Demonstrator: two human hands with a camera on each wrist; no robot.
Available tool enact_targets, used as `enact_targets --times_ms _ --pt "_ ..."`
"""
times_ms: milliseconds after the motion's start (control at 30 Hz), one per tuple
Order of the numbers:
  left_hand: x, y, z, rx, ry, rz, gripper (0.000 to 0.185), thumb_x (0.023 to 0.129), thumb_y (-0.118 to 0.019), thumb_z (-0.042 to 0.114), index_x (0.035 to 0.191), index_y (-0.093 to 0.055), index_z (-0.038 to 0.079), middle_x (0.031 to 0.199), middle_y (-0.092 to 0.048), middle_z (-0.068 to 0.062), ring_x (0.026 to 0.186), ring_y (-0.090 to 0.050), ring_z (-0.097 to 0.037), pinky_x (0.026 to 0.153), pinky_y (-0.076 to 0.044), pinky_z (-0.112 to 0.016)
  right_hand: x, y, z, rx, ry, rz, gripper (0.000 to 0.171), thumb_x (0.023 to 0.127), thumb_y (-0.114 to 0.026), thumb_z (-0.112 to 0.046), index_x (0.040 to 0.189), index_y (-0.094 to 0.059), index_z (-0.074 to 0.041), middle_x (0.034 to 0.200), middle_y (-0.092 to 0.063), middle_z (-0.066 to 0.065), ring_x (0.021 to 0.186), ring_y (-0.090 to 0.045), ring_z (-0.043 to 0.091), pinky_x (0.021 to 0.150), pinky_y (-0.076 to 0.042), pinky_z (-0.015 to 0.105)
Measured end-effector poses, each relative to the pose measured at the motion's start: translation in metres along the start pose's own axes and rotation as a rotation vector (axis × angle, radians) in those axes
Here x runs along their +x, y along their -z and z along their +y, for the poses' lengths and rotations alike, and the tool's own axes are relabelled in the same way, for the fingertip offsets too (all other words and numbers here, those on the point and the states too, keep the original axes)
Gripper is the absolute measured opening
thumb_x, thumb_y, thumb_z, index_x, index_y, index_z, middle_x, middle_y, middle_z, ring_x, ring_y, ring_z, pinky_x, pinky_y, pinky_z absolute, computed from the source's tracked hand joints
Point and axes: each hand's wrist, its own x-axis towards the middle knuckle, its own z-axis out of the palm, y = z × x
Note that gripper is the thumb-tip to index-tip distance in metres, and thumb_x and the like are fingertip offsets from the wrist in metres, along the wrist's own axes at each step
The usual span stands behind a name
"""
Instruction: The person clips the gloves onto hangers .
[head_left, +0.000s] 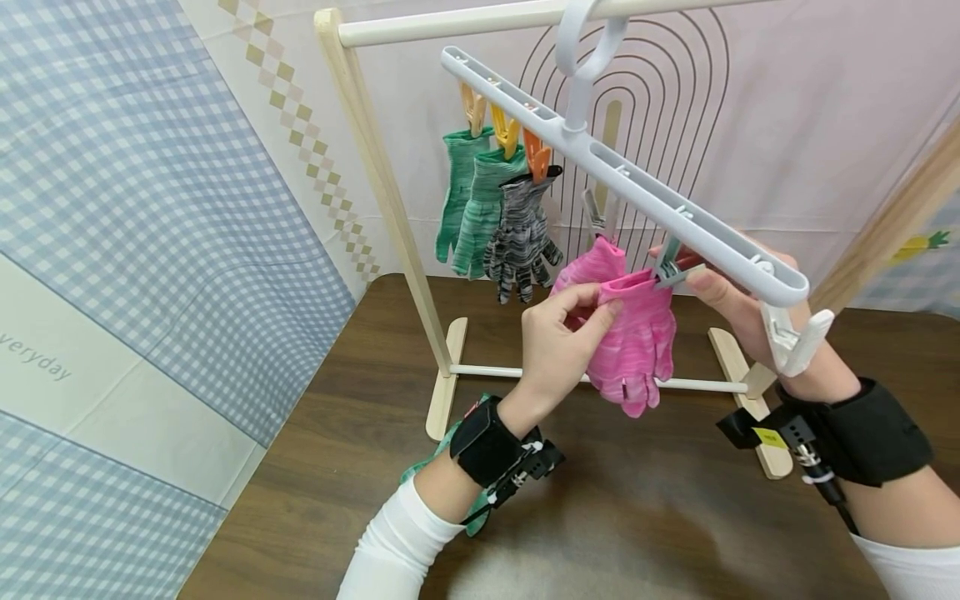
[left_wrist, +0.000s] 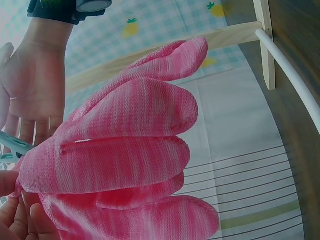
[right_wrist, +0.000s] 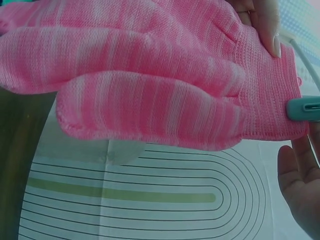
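Observation:
A pink striped glove (head_left: pixel 637 342) (left_wrist: pixel 125 150) (right_wrist: pixel 150 75) hangs fingers down under a white clip hanger (head_left: pixel 637 192). My left hand (head_left: pixel 570 321) (left_wrist: pixel 15 215) pinches its cuff between thumb and fingers. My right hand (head_left: pixel 720 287) (right_wrist: pixel 300 185) pinches a teal clip (head_left: pixel 670 271) (right_wrist: pixel 302 109) on the hanger, and the clip's tip sits at the edge of the cuff. Behind it, another pink glove (head_left: pixel 600 258) hangs from the neighbouring clip.
The hanger hooks over the top bar of a wooden rack (head_left: pixel 390 200) standing on a dark wooden table (head_left: pixel 637 517). Three gloves, two green (head_left: pixel 472 200) and one grey (head_left: pixel 521 242), hang from orange and yellow clips. A green glove (head_left: pixel 442 458) lies under my left forearm.

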Motion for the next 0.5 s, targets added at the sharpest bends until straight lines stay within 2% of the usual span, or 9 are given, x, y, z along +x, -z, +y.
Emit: enact_targets --times_ms 67,133,200,233,300,367,433,500 --pt "0.0 0.0 0.0 0.001 -0.001 0.001 0.016 0.08 -0.063 0.013 0.09 -0.066 0.0 0.074 -0.065 -0.011 0.063 -0.056 -0.008 0.053 -0.045 -0.017 -0.001 0.002 0.0 -0.092 -0.034 0.004 0.04 0.082 -0.061 -0.009 0.121 -0.053 -0.007 0.103 -0.064 -0.008 0.1 -0.054 0.005 0.083 -0.04 0.011" --pt "0.0 0.0 0.0 0.004 -0.002 0.003 0.016 0.08 -0.063 0.013 0.09 -0.066 0.001 0.073 -0.065 -0.01 0.063 -0.056 -0.008 0.053 -0.045 -0.016 -0.001 0.004 0.002 -0.075 -0.051 -0.03 0.036 0.084 -0.057 -0.008 0.12 -0.053 -0.008 0.107 -0.063 -0.008 0.102 -0.054 0.004 0.084 -0.04 0.011" --pt "0.0 0.0 0.0 0.008 -0.003 0.003 0.016 0.08 -0.063 0.013 0.09 -0.066 0.001 0.073 -0.065 -0.01 0.062 -0.056 -0.008 0.053 -0.045 -0.016 -0.002 0.003 0.0 -0.114 -0.098 -0.015 0.032 0.085 -0.056 -0.011 0.117 -0.055 -0.012 0.106 -0.063 -0.009 0.102 -0.054 0.005 0.084 -0.04 0.012" --pt "0.0 0.0 0.0 0.01 -0.005 0.004 0.016 0.08 -0.063 0.013 0.089 -0.066 0.001 0.073 -0.065 -0.01 0.062 -0.056 -0.008 0.052 -0.045 -0.016 -0.001 0.003 0.001 -0.094 -0.09 -0.02 0.032 0.086 -0.056 -0.01 0.117 -0.054 -0.011 0.106 -0.063 -0.009 0.102 -0.054 0.004 0.084 -0.04 0.012" --pt "0.001 0.0 0.001 0.014 -0.009 0.006 0.015 0.08 -0.063 0.013 0.089 -0.066 0.001 0.072 -0.065 -0.01 0.062 -0.056 -0.008 0.052 -0.045 -0.016 0.0 0.009 0.013 0.055 -0.036 -0.041 0.035 0.084 -0.058 -0.006 0.117 -0.051 0.002 0.108 -0.063 0.004 0.105 -0.055 0.013 0.09 -0.04 0.016" --pt "0.001 0.0 0.001 0.017 -0.013 0.007 0.015 0.08 -0.063 0.013 0.089 -0.066 0.001 0.072 -0.065 -0.01 0.061 -0.056 -0.008 0.052 -0.044 -0.016 0.0 0.016 0.027 0.11 -0.001 -0.031 0.04 0.081 -0.061 -0.004 0.117 -0.049 0.008 0.108 -0.062 0.012 0.106 -0.055 0.018 0.092 -0.041 0.02" --pt "0.001 0.0 0.001 0.024 -0.018 0.007 0.015 0.08 -0.063 0.014 0.088 -0.066 0.002 0.072 -0.065 -0.009 0.061 -0.055 -0.007 0.051 -0.044 -0.016 0.001 0.019 0.036 0.234 0.037 -0.058 0.046 0.079 -0.062 -0.002 0.117 -0.043 0.017 0.109 -0.06 0.021 0.107 -0.055 0.025 0.094 -0.041 0.026" --pt "0.0 0.001 0.001 0.025 -0.018 0.006 0.015 0.08 -0.063 0.014 0.089 -0.066 0.002 0.072 -0.065 -0.009 0.061 -0.056 -0.007 0.052 -0.044 -0.016 0.001 0.024 0.044 0.251 0.046 -0.068 0.048 0.079 -0.061 0.001 0.118 -0.041 0.018 0.111 -0.057 0.026 0.109 -0.053 0.029 0.095 -0.04 0.028"
